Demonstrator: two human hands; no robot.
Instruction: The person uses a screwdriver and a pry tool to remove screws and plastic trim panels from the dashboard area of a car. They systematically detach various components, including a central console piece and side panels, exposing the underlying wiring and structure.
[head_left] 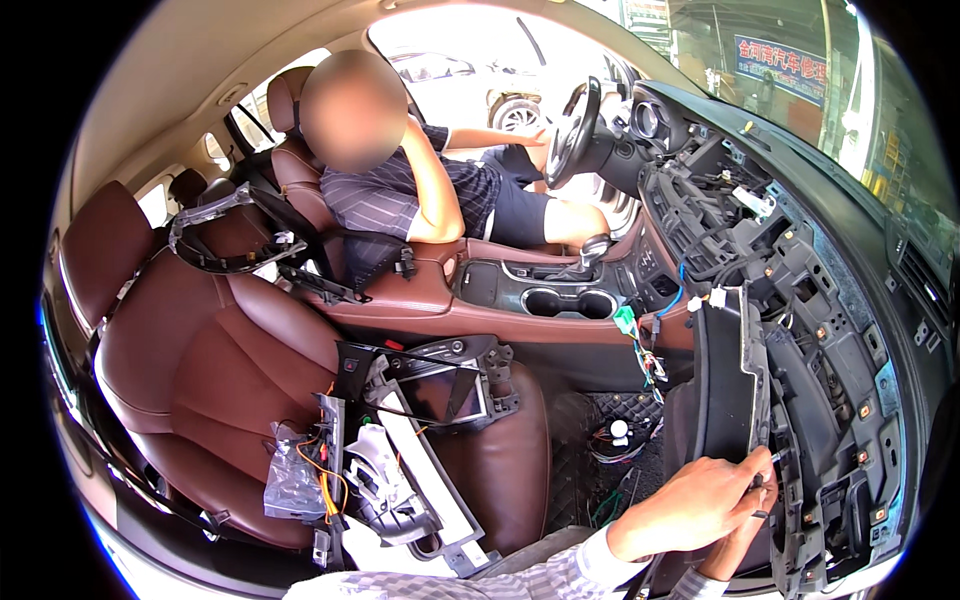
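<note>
Car cabin, dash stripped; removed trim on brown leather seat (200,370). Both hands (690,505) pinch black plastic dashboard panel (745,400) edge, panel still partly attached.

Matt black plastic panel (735,390), glossy leather seat (200,370)

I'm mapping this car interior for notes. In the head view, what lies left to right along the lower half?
Brown seat → removed trim parts → loose wiring → left hand → stripped dashboard.
</note>
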